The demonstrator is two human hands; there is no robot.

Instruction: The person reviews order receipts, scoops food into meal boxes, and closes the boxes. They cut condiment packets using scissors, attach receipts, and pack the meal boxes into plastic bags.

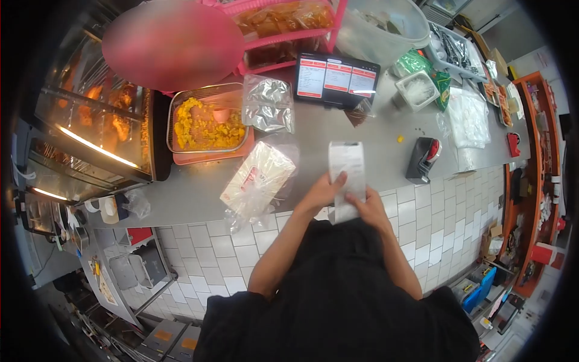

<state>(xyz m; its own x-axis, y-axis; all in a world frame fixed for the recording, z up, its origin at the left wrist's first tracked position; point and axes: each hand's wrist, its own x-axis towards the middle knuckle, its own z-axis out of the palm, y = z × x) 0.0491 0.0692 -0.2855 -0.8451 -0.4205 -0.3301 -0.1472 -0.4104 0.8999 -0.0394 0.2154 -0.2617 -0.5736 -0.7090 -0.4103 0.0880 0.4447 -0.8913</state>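
A long white paper receipt is held in front of my body, over the near edge of the steel counter. My left hand grips its left side, thumb on top. On the opposite side, lower down, my right hand pinches the paper. The print is too small to read. Left of the hands lies a box in a clear plastic bag, its knotted end toward me. A black tape dispenser stands to the right.
Behind are a tablet, a foil pouch and a tray of yellow food with a scoop. A heated display case stands left. White plastic bags and a small metal container are right. Pink racks rise behind.
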